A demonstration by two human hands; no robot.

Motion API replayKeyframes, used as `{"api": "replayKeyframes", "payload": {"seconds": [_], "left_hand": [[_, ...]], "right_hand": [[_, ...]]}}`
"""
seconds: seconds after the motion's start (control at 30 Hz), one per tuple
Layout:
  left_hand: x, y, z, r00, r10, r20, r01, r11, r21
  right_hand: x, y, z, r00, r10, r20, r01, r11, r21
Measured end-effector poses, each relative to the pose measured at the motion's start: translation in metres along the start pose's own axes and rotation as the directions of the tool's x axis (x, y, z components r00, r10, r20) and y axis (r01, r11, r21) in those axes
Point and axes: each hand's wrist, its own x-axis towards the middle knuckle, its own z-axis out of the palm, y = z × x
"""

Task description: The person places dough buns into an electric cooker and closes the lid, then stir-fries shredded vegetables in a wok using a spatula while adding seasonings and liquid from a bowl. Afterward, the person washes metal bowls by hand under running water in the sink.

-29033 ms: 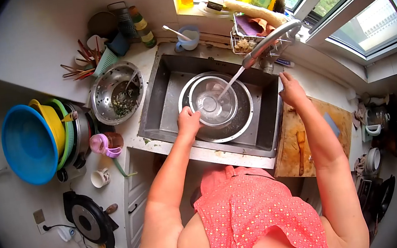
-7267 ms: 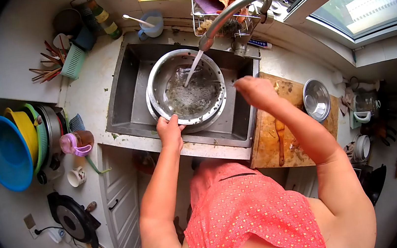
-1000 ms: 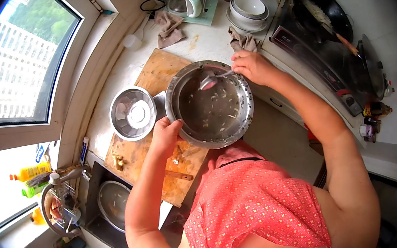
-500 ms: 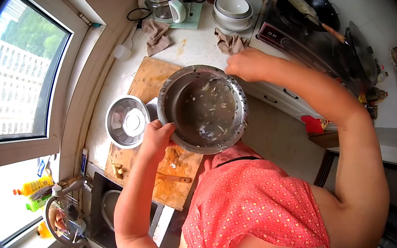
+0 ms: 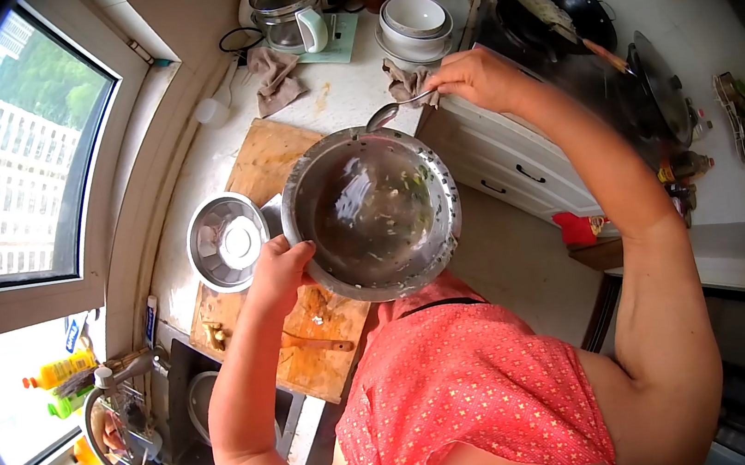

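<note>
My left hand (image 5: 282, 267) grips the near-left rim of a steel pot (image 5: 291, 173), tilted toward me above the cutting board. Cloudy liquid (image 5: 370, 214) with pale and green bits lies inside, and more bits cling to the wall. Between the fingers of my right hand (image 5: 484, 79) is the thin handle of a metal spoon (image 5: 384, 116), whose bowl is at the far rim of the pot; I cannot tell whether they touch. Left of the pot is a shiny steel bowl (image 5: 214, 269). On the wooden cutting board (image 5: 265, 153) lies a knife (image 5: 316, 340), partly hidden by my left arm.
A black wok (image 5: 581, 2) with pale food sits on the stove at the back right. Stacked white bowls (image 5: 416, 15), crumpled cloths (image 5: 278, 81) and a glass kettle (image 5: 287, 25) stand along the counter. The sink (image 5: 186, 362) is at the left, below an open window.
My right hand has moved up and away from the pot's rim, and the spoon now shows at the rim. The liquid has shifted inside. The whole view has turned slightly.
</note>
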Motion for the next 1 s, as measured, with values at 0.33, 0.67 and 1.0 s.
{"api": "replayKeyframes", "payload": {"seconds": [0.33, 0.67, 1.0], "left_hand": [[-0.002, -0.006, -0.014, 1.0, 0.012, -0.012, -0.012, 1.0, 0.006], [-0.017, -0.003, -0.023, 0.998, 0.053, -0.034, -0.056, 0.995, -0.085], [-0.072, -0.007, -0.067, 0.941, 0.104, -0.321, -0.148, 0.982, -0.115]], "right_hand": [[-0.027, -0.009, 0.006, 0.974, 0.223, 0.027, -0.204, 0.831, 0.518], [-0.001, -0.005, 0.039, 0.98, 0.173, -0.101, -0.101, 0.863, 0.495], [-0.006, 0.016, 0.185, 0.903, 0.426, -0.051, -0.398, 0.876, 0.273]]}}
